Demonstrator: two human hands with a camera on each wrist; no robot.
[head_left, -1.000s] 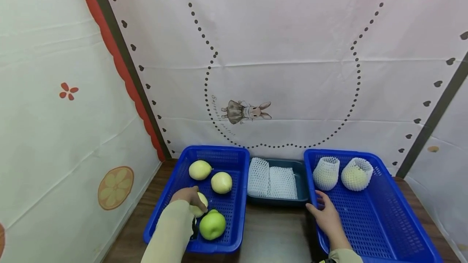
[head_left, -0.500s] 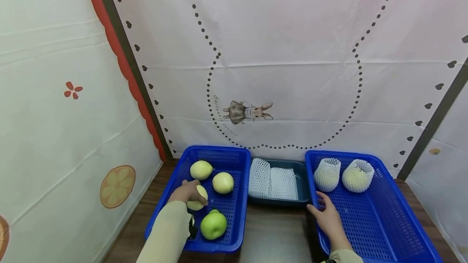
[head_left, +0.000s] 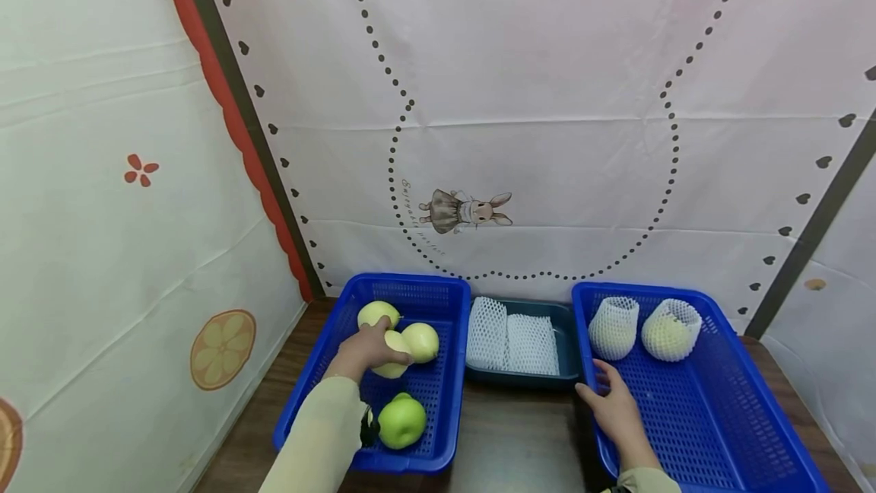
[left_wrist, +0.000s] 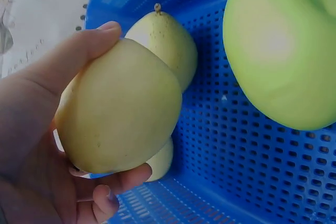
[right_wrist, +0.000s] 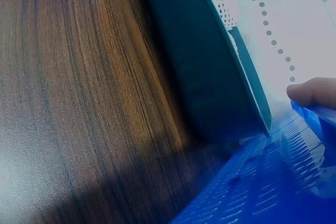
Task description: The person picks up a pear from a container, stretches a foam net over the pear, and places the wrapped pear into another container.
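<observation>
My left hand (head_left: 363,352) grips a pale yellow pear (left_wrist: 121,108) over the left blue basket (head_left: 453,402), thumb on one side and fingers curled beneath it in the left wrist view. Close behind it are two more pears, one at the right (head_left: 422,342) and one farther back (head_left: 375,313). A large green apple (head_left: 401,422) sits near the basket's front. My right hand (head_left: 616,405) holds the near-left rim of the right blue basket (head_left: 705,409), thumb outside and fingers over the rim. Only one fingertip shows in the right wrist view.
Between the baskets stands a dark teal tray (head_left: 566,333) with white foam net sleeves (head_left: 532,345). Two fruits in foam nets, one at the left (head_left: 613,329) and one at the right (head_left: 671,332), sit at the right basket's back. A patterned cloth (head_left: 547,97) hangs behind the wooden table (right_wrist: 79,77).
My left hand has carried the pear back and to the right, away from the green apple and toward the other two pears. My right hand stays at the basket rim.
</observation>
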